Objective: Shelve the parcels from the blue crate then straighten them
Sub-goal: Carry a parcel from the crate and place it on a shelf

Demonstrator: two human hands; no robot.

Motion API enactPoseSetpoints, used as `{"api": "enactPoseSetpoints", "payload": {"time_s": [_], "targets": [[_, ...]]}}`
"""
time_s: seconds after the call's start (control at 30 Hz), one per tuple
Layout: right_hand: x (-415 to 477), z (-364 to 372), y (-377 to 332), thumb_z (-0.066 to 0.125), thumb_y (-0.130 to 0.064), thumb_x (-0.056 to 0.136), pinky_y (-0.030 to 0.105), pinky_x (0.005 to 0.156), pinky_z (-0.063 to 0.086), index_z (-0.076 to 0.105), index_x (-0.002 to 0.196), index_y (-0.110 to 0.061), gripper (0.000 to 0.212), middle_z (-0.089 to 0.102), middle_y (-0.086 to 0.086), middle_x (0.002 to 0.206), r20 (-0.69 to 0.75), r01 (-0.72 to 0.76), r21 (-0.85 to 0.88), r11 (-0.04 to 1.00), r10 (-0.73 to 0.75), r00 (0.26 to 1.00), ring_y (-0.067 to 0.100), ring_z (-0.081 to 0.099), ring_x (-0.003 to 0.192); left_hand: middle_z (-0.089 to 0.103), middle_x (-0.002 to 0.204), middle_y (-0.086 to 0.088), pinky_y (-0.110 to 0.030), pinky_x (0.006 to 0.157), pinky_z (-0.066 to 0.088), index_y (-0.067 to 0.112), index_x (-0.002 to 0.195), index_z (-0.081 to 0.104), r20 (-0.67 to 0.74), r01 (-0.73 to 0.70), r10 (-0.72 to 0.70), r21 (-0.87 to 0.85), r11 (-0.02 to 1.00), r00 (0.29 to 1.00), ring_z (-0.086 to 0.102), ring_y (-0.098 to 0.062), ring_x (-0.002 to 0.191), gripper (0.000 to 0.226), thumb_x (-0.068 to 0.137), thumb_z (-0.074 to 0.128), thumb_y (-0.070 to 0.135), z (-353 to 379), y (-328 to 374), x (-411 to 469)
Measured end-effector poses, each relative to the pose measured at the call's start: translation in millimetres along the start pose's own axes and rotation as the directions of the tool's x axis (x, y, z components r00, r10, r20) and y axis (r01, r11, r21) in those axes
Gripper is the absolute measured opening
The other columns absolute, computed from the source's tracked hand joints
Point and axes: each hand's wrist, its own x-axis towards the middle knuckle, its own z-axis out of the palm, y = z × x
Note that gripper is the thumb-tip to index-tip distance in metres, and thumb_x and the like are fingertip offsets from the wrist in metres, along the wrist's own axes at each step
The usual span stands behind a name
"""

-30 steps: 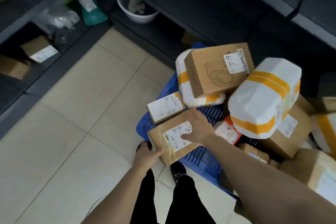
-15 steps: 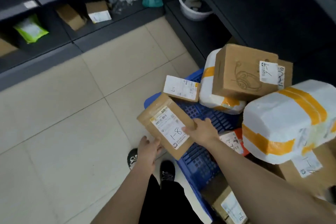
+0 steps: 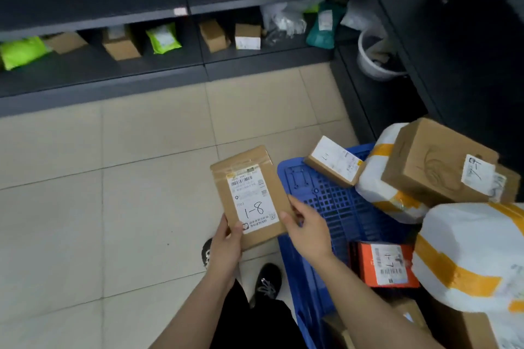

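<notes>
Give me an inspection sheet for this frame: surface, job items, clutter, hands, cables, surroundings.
Surface: pale tiled floor; the blue crate stands on it at right.
Job's things: flat parcel marked 1-8 is held over the floor, left of the crate. Small box, white taped bag, brown box, orange parcel marked 1-7 and large white taped parcel are piled on the crate.
Clutter: white bucket on a low shelf at right.
Grippers: left hand grips the flat parcel's lower left edge; right hand pinches its right edge.
Cables: nothing seen.
Surroundings: dark shelves hold green bags and small boxes; black shoes below.
</notes>
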Motion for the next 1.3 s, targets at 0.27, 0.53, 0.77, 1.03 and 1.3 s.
{"api": "enactPoseSetpoints", "payload": {"time_s": [0.27, 0.53, 0.77, 1.03, 1.3], "targets": [[-11, 62, -127, 0.061, -0.014, 0.093, 0.025, 0.102, 0.045, 0.057, 0.133, -0.018, 0.04, 0.059, -0.014, 0.12, -0.007, 0.205, 0.167, 0.964, -0.207, 0.978, 0.0, 0.055, 0.111, 0.065, 0.113, 0.02, -0.016, 0.08, 0.045, 0.034, 0.131, 0.055, -0.183, -0.243, 0.231, -0.047, 0.969, 0.956, 0.06, -0.003, 0.107, 0.034, 0.101, 0.043, 0.023, -100, 63, -23], [-10, 153, -260, 0.058, -0.011, 0.095, 0.008, 0.099, 0.036, 0.049, 0.141, -0.024, 0.049, 0.05, -0.021, 0.131, 0.069, 0.387, 0.217, 0.896, -0.41, 0.91, -0.004, 0.049, 0.121, 0.045, 0.146, 0.007, -0.027, 0.101, 0.037, 0.027, 0.153, 0.018, -0.305, -0.423, 0.48, 0.236, 0.875, 0.823, 0.045, -0.014, 0.13, 0.055, 0.103, 0.037, 0.027, -232, 133, -13], [0, 267, -369, 0.059, -0.016, 0.095, 0.025, 0.109, 0.037, 0.047, 0.142, -0.025, 0.05, 0.049, -0.021, 0.134, 0.096, 0.5, 0.2, 0.843, -0.524, 0.846, 0.002, 0.048, 0.126, 0.048, 0.14, -0.006, -0.026, 0.087, 0.037, 0.024, 0.154, 0.007, -0.42, -0.391, 0.593, 0.474, 0.789, 0.687, 0.048, -0.024, 0.121, 0.058, 0.103, 0.033, 0.032, -374, 190, 14], [27, 359, -480, 0.059, -0.018, 0.095, 0.033, 0.109, 0.04, 0.044, 0.144, -0.024, 0.052, 0.051, -0.009, 0.141, 0.153, 0.589, 0.138, 0.796, -0.605, 0.781, 0.009, 0.049, 0.128, 0.051, 0.133, -0.006, -0.03, 0.083, 0.038, 0.025, 0.154, 0.006, -0.473, -0.342, 0.622, 0.55, 0.762, 0.624, 0.05, -0.024, 0.115, 0.059, 0.102, 0.032, 0.036, -490, 250, 60], [104, 445, -590, 0.059, -0.019, 0.095, 0.025, 0.107, 0.039, 0.044, 0.144, -0.024, 0.051, 0.052, -0.01, 0.14, 0.18, 0.623, 0.119, 0.773, -0.634, 0.752, 0.007, 0.05, 0.126, 0.053, 0.131, -0.004, -0.03, 0.081, 0.042, 0.025, 0.155, 0.006, -0.5, -0.325, 0.618, 0.553, 0.767, 0.607, 0.053, -0.022, 0.112, 0.058, 0.103, 0.031, 0.037, -588, 331, 154]]}}
